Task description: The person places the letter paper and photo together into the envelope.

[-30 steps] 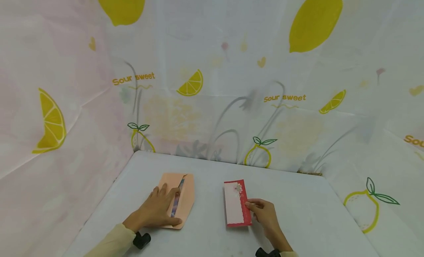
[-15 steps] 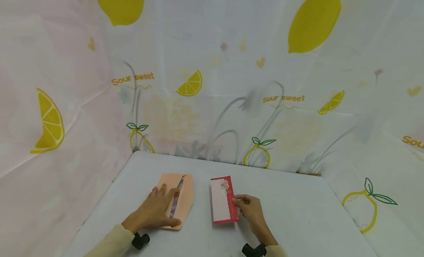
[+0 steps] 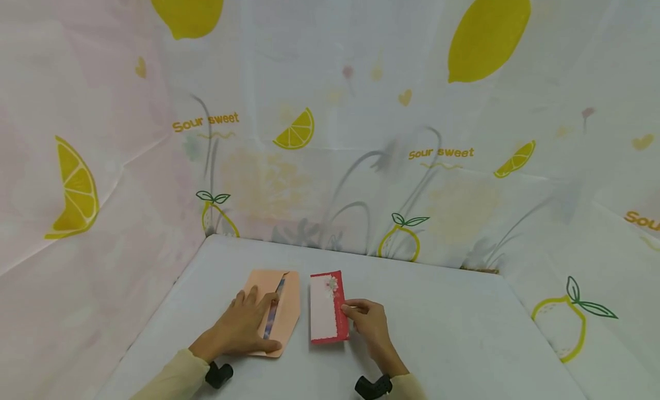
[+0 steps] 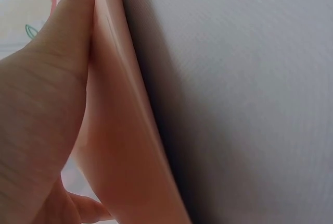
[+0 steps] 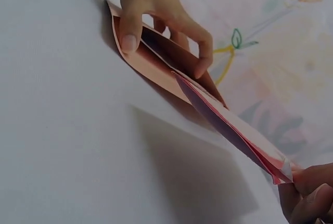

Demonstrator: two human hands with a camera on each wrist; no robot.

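A peach envelope [image 3: 291, 308] lies on the table with its mouth gaping. Along the gap shows a blue-purple patterned strip [image 3: 270, 317]; whether it is lining or contents I cannot tell. My left hand [image 3: 242, 326] rests spread over the envelope, thumb and index finger at either side of the gap. My right hand [image 3: 372, 326] pinches a folded pink-and-red greeting card [image 3: 323, 308] with a flower by its right edge. In the right wrist view the card [image 5: 229, 122] is held above the table, tilted, its far end close to or overlapping the envelope [image 5: 156, 73].
The white table [image 3: 443, 325] meets a lemon-print sheet [image 3: 330, 182] at the back and sides. Black wrist devices sit on both wrists, the left device [image 3: 219, 375] near the envelope's lower corner.
My right hand has carried the greeting card leftward, from well right of the envelope to close beside it. The left hand and envelope have stayed in place.
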